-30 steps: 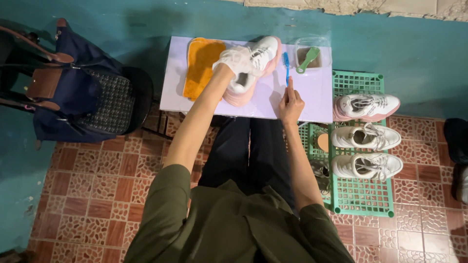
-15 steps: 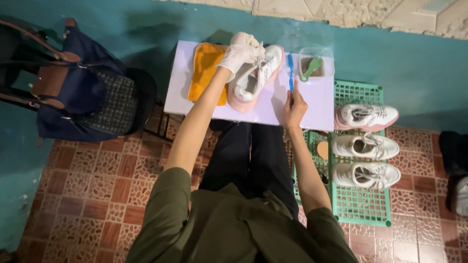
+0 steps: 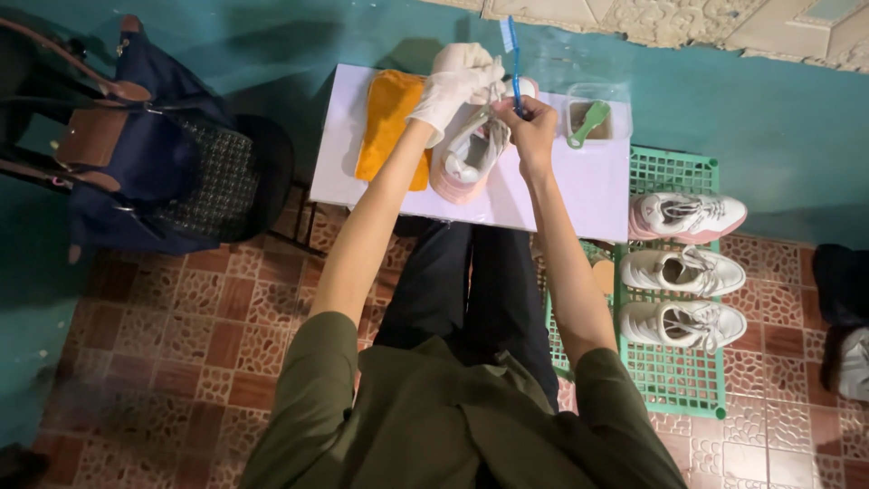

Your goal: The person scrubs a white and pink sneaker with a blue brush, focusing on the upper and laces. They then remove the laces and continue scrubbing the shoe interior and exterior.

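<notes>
Centrally, sneaker between both hands

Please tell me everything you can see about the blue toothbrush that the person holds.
The slim blue plastic toothbrush stands almost upright, its head with pale bristles at the top, seen against the teal wall. The bare right hand grips its lower handle in a closed fist, so the bottom end is hidden. It is lifted above the pale lilac table, right beside the white sneaker with pink sole, which the white-gloved left hand steadies. Whether the handle touches the sneaker's laces cannot be told.
</notes>
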